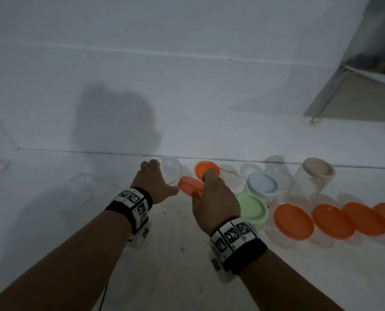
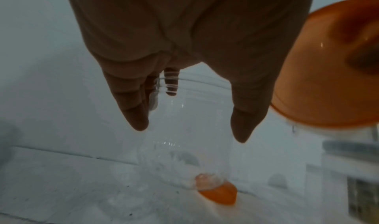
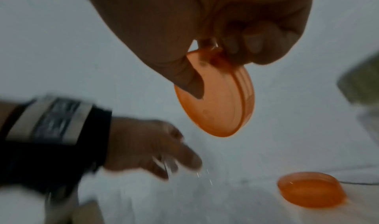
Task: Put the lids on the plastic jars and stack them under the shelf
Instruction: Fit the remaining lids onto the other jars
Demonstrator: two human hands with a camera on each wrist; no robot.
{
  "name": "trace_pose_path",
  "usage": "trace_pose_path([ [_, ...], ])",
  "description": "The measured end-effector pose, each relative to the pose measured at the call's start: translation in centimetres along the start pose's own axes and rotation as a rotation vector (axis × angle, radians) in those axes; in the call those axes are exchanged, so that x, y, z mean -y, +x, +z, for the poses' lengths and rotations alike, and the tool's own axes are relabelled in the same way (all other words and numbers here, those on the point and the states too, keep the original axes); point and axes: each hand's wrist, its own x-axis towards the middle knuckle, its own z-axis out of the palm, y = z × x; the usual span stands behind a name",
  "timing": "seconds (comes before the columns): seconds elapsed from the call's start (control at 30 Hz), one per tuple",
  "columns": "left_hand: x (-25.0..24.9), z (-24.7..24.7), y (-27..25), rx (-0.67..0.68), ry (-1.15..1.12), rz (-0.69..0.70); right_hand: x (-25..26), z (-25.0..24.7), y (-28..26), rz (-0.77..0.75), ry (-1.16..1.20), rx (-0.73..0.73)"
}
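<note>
A clear lidless jar stands on the white floor near the wall. My left hand holds it at the neck, fingers curled over the far rim and thumb on the near side; in the left wrist view the jar hangs between thumb and fingers. My right hand pinches a tilted orange lid just right of the jar; thumb and fingers clamp the lid's edge. A second orange lid lies on the floor behind it.
Lidded jars stand to the right: green, blue, beige and several orange ones. A metal-legged shelf is at the upper right. Another clear jar sits at the left.
</note>
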Motion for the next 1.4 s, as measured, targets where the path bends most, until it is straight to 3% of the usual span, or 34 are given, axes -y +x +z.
trace_pose_path([
  [0.1,-0.2,-0.1,-2.3,-0.009,-0.106,0.017,-0.4,-3.4,0.3,-0.004,0.218,-0.081],
  [0.2,-0.7,1.8,-5.7,0.053,-0.218,0.057,-1.8,-5.2,0.1,0.130,0.453,-0.053],
  [0.3,-0.5,5.0,-9.3,0.097,-0.329,0.068,-2.7,-3.7,-1.3,0.216,0.653,0.047],
  [0.4,1.0,7.7,-12.2,0.091,-0.410,0.079,-3.6,-0.6,-2.5,0.231,0.666,0.146],
  [0.57,3.1,9.5,-15.7,0.154,-0.481,0.130,-4.2,2.5,-5.1,0.259,0.549,0.301],
  [0.83,3.1,11.0,-19.9,0.190,-0.429,0.084,-5.7,2.6,-7.5,0.167,0.364,0.493],
  [1.13,2.7,11.3,-22.5,0.239,-0.397,-0.022,-5.2,1.6,-9.3,-0.092,-0.089,0.614],
  [1.4,3.4,11.3,-22.1,0.296,-0.304,-0.017,-2.8,1.2,-10.1,-0.333,-0.328,0.758],
])
